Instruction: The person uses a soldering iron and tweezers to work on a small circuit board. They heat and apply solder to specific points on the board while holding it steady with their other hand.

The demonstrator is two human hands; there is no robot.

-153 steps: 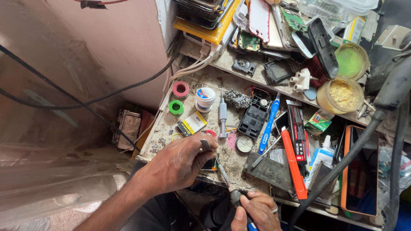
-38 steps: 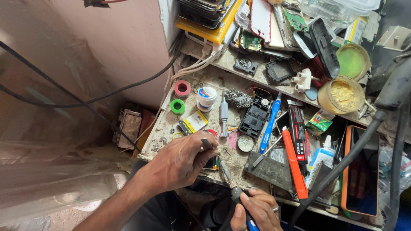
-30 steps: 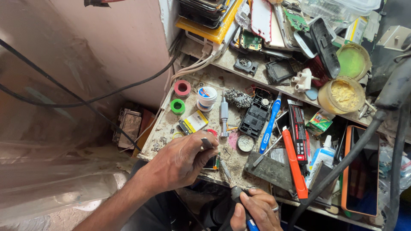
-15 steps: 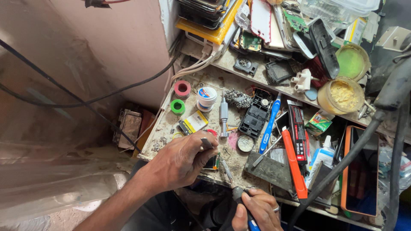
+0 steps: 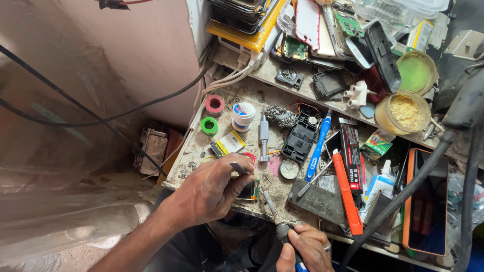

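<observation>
Soldering iron [image 5: 275,214] unmoved, hands [image 5: 212,194] steady

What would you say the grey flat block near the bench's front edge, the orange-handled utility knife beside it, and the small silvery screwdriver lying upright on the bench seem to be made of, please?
The grey flat block looks like stone or worn metal: dull, matte, scuffed; hard to tell which. The orange-handled utility knife looks like moulded plastic: a bright, even, slightly glossy colour. The small silvery screwdriver looks like metal: a pale, brushed sheen with highlights along its barrel.
</observation>
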